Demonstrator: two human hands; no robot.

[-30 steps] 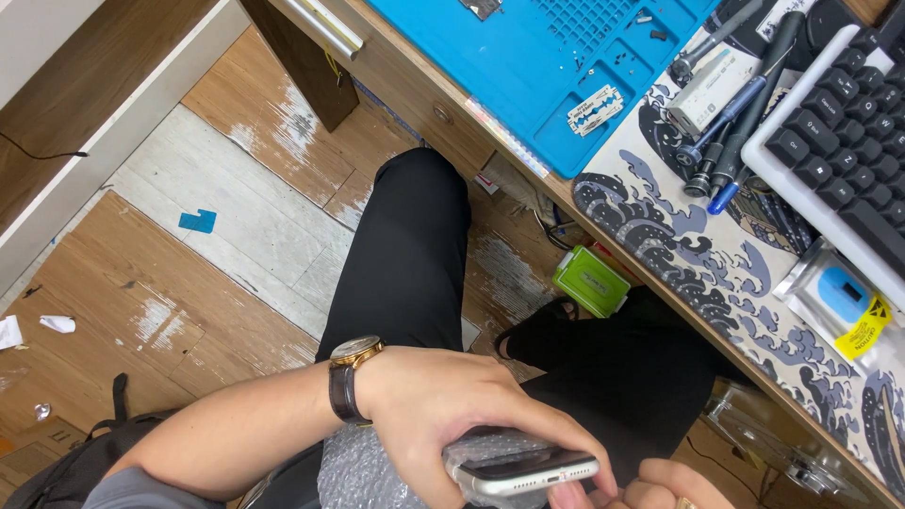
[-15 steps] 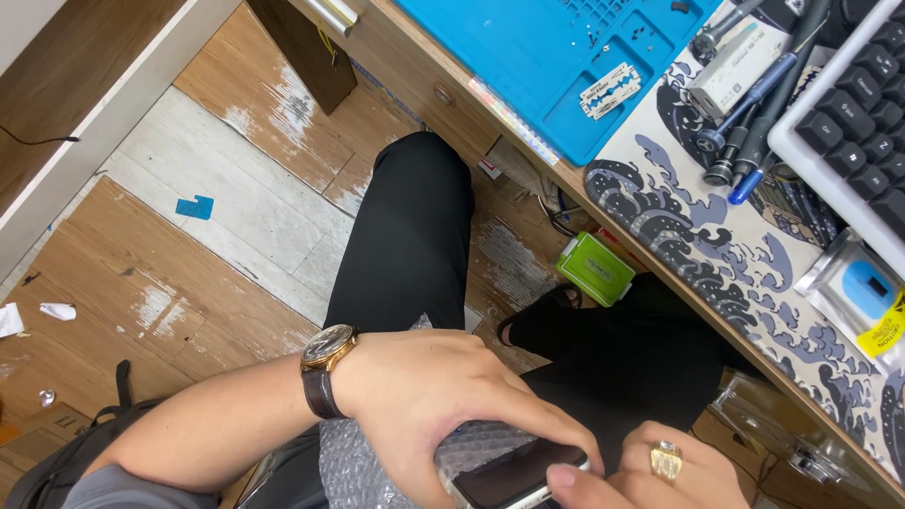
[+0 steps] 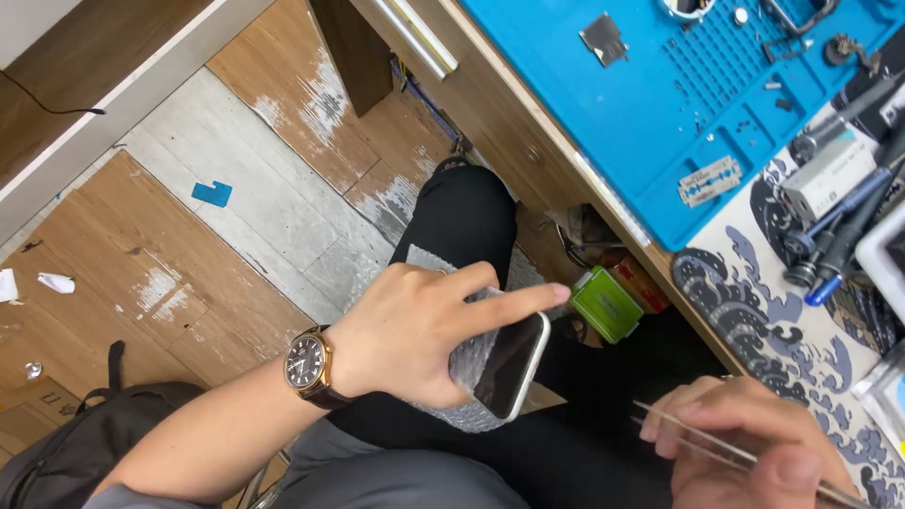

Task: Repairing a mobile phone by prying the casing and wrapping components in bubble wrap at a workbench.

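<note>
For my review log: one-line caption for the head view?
Left hand holds a bubble-wrapped smartphone; right hand grips tweezers.

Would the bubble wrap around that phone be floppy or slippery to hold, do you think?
The bubble wrap probably is floppy and light: it sags loosely below the phone. It may slip, as the film looks glossy and the phone pokes out of it. The left hand clamps both, so it seems to need a firm grip.

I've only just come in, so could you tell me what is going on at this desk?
A seated person holds a phone over their lap in the left hand, along with a piece of bubble wrap. The right hand holds thin metal tweezers near the desk edge. A blue work mat on the desk carries small parts and a razor blade.
</note>
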